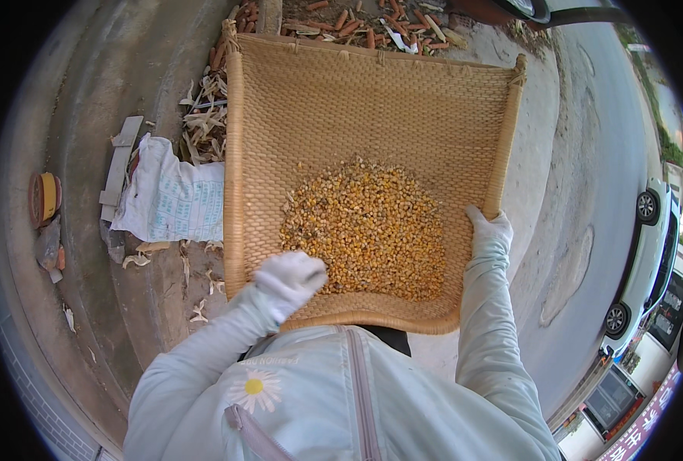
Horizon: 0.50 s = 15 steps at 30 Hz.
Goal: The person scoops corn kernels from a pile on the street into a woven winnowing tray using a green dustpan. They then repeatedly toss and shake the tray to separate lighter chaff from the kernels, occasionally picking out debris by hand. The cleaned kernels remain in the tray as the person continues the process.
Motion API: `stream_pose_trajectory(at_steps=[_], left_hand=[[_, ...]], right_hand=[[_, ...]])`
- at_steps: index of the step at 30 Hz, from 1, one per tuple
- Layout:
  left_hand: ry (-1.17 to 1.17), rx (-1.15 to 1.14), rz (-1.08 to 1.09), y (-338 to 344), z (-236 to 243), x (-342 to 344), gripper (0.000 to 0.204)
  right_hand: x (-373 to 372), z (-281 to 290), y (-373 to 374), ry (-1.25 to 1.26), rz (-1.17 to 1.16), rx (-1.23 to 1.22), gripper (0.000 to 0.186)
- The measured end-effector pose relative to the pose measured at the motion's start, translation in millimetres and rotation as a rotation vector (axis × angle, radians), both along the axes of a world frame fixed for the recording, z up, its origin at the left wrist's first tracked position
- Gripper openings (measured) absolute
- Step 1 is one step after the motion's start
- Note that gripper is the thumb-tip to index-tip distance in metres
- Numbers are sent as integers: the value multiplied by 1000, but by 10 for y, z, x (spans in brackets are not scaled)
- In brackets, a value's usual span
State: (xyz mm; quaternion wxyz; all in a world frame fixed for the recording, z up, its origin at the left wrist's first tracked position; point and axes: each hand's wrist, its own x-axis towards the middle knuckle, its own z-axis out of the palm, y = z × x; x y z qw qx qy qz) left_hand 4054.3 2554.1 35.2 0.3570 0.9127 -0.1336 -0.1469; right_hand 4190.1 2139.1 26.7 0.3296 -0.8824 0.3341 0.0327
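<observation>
A wide woven winnowing basket (372, 100) with raised sides rests against my body at its near edge. A heap of yellow corn kernels (372, 223) lies in its near half, with some darker bits on the left side. My right hand (490, 230), in a white glove, grips the basket's right rim, thumb on the inner side. Over the near left edge of the kernels is my left hand (291, 276), also gloved, its fingers curled in. Whatever it may hold is hidden.
Corn cobs (349, 27) and dry husks (203, 123) litter the ground beyond and left of the basket. A white printed sack (172, 196) lies at left, near a yellow reel (46, 196). A light-coloured car (641, 261) stands on the road at right.
</observation>
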Motion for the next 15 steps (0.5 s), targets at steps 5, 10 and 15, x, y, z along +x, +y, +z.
stream_pose_trajectory(at_steps=[5, 10, 15], left_hand=[[-852, 781, 547, 1096, -129, 762, 31], [66, 195, -64, 101, 101, 244, 32], [189, 255, -125, -556, -342, -284, 38]], right_hand=[[-20, -59, -57, -13, 4, -21, 42], [-24, -91, -67, -11, 15, -14, 40], [-26, 21, 6, -7, -13, 38, 40]])
